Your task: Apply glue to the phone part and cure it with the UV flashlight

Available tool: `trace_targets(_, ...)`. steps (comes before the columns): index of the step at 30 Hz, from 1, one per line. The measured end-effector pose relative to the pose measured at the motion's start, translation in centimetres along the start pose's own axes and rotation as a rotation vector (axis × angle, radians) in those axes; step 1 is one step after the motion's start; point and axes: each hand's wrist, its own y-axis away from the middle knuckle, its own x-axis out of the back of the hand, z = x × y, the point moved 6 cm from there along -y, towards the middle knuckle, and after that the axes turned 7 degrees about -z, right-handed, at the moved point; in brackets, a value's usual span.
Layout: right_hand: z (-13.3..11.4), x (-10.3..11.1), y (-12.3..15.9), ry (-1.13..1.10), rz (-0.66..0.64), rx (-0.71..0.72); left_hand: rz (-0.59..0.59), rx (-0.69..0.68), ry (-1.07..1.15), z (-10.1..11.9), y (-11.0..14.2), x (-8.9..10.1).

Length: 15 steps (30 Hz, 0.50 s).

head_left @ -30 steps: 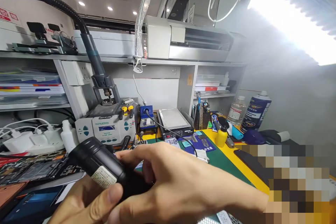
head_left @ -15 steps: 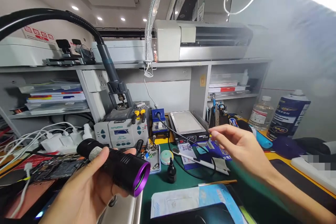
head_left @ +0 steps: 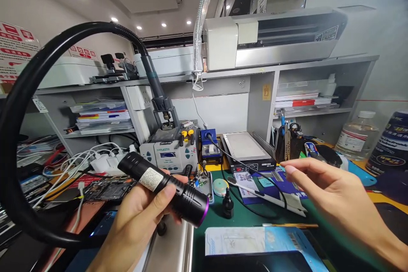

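Note:
My left hand (head_left: 145, 210) is wrapped round a black flashlight (head_left: 183, 197) with a purple ring at its head. The flashlight is tilted, its head pointing down to the right and a pale label showing on its barrel. At the right my right hand (head_left: 331, 189) is raised near the corner of a heating plate (head_left: 245, 146), thumb and index fingertip pressed together. Whatever may be between these fingertips is too small to make out. Below and between the hands, a small black dropper bottle (head_left: 228, 205) stands on the green mat (head_left: 208, 216), beside a white-handled brush (head_left: 267, 197).
A soldering station (head_left: 168, 157) stands behind the flashlight. Its black hose (head_left: 12, 136) arcs down the left side. A blue-and-white packet (head_left: 245, 240) and a dark phone-like slab (head_left: 258, 262) lie in front. A clear bottle (head_left: 355, 138) and a spray can (head_left: 390, 148) stand at right.
My view has swung left, so the bench appears farther right. The flashlight has turned in my left hand: its label now shows and its lens faces away. My right hand keeps its pinch.

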Motion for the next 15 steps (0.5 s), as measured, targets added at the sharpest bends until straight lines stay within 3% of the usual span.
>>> trace_targets(7, 0.9, -0.5, 0.0, 0.055, -0.047, 0.02, -0.031, -0.117, -0.144, 0.4, -0.6, 0.7)
trace_targets(12, 1.2, -0.9, 0.1, 0.069, -0.091, 0.067, 0.15, -0.257, -0.206, 3.0, -0.2, 3.7)
trace_targets(15, 0.5, -0.9, 0.3, 0.067, -0.093, 0.107, 0.27, -0.292, -0.202, 4.5, 1.3, 4.4)
